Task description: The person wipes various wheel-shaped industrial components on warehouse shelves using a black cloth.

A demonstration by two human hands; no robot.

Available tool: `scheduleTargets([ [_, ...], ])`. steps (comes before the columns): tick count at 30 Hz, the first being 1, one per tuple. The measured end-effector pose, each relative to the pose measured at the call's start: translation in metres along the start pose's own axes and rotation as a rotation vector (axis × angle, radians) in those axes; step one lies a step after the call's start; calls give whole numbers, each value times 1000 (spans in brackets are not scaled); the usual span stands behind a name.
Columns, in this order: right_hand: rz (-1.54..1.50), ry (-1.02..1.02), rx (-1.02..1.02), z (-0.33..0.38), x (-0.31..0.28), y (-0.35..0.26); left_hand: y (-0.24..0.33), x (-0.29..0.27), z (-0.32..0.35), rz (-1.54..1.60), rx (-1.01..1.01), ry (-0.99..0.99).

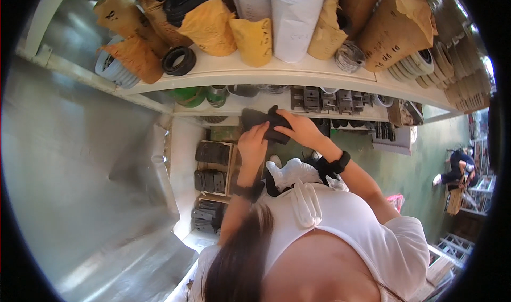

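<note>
Both of my hands hold a dark, flat rubber-like piece (266,122) in front of the middle shelf (234,106). My left hand (253,144) grips its lower left side with the fingers curled over it. My right hand (299,127) clasps its right end, thumb on top. A black band sits on each wrist. Just behind the piece, on the same shelf, stand several dark grey blocks (324,100) in a row.
The upper shelf (255,69) carries brown and white paper-wrapped bundles, black rubber rings (179,60) and stacked discs (420,62). Lower wooden boxes (214,166) hold dark parts. A metal sheet wall (80,169) fills the left. Another person (459,166) crouches far right.
</note>
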State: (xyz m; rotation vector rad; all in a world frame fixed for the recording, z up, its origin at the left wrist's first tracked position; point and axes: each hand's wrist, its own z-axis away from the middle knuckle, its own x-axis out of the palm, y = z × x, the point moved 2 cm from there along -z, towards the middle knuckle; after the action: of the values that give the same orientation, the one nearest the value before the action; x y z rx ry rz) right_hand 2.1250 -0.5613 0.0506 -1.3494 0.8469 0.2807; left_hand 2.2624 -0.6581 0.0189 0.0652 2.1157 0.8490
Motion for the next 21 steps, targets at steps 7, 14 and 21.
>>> scheduleTargets([
  [7,-49,122,17,33,-18,20,8,6,-4,-4,228,43],
  [14,46,52,155,38,-33,32,0,-8,-8,81,35,253],
  [21,-42,200,233,29,-46,38,-26,-27,-9,113,-248,208],
])
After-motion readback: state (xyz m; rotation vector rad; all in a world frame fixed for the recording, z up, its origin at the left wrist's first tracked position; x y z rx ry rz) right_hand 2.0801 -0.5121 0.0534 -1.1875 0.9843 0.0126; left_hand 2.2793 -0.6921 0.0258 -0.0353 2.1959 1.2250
